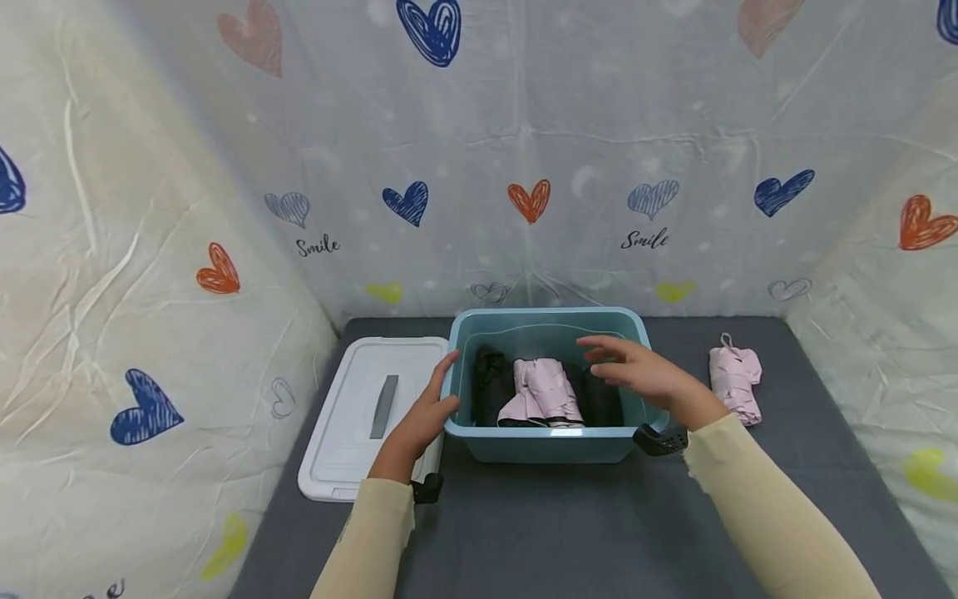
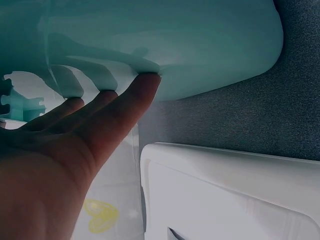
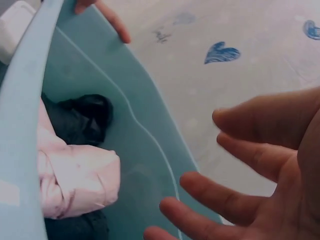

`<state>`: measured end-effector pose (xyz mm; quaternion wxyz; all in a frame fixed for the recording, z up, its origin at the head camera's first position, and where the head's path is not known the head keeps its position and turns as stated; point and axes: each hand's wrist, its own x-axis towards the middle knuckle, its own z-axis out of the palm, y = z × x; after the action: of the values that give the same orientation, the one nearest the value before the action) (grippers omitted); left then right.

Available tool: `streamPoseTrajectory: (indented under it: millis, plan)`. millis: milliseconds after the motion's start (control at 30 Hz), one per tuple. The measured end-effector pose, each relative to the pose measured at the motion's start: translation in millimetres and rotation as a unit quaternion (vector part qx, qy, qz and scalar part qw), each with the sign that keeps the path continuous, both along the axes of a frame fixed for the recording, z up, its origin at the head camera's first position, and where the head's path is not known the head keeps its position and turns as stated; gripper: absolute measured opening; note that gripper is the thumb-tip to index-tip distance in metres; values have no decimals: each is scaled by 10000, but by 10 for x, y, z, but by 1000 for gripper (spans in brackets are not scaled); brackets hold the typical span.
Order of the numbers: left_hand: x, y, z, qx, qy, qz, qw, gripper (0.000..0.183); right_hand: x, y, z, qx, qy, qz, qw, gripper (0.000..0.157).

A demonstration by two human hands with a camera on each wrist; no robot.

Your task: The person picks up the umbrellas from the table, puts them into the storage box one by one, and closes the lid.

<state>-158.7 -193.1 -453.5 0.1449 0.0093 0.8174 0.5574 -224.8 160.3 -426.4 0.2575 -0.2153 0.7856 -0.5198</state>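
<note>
A blue-green plastic bin (image 1: 550, 450) stands on the grey table. Inside it lie a folded pink umbrella (image 1: 545, 389) and dark bundles on both sides, a left one (image 1: 491, 389) and a right one (image 1: 603, 402), which look like folded umbrellas too. My left hand (image 1: 419, 420) touches the bin's left side; in the left wrist view its extended fingers (image 2: 112, 117) rest against the outer wall. Over the bin's right part hovers my right hand (image 1: 639, 372), fingers spread and slightly bent, holding nothing. The right wrist view shows its thumb and fingers apart, beside the pink umbrella (image 3: 82, 177).
A white lid (image 1: 340, 433) with a grey handle (image 1: 384, 407) lies left of the bin. To the right, another folded pink umbrella (image 1: 735, 383) with a wrist loop lies on the table (image 1: 539, 532). A heart-printed cloth (image 1: 479, 249) encloses the back and sides.
</note>
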Motion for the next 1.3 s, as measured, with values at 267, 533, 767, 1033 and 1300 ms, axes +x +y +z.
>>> streamPoseTrajectory:
  millis: [267,533,767,1033,1300]
  plan:
    - [5,9,1,-46,-19,54,10000,77,8,235,58,-392,61,-14,9992,57]
    - [15,10,2,-84,22,42,10000,76,8,472,85,-692,52,-312,9971,59]
    - [-81,-44,-201,-23,60,118,9999,77,-11,662,107,-522,179,-801,9953,62]
    - [-116,-73,-357,17,252,240,9994,75,-15,854,80,-17,508,-1265,9907,67]
    - [-119,-74,-341,12,160,210,9997,77,-60,1004,-39,880,501,-1686,9805,74]
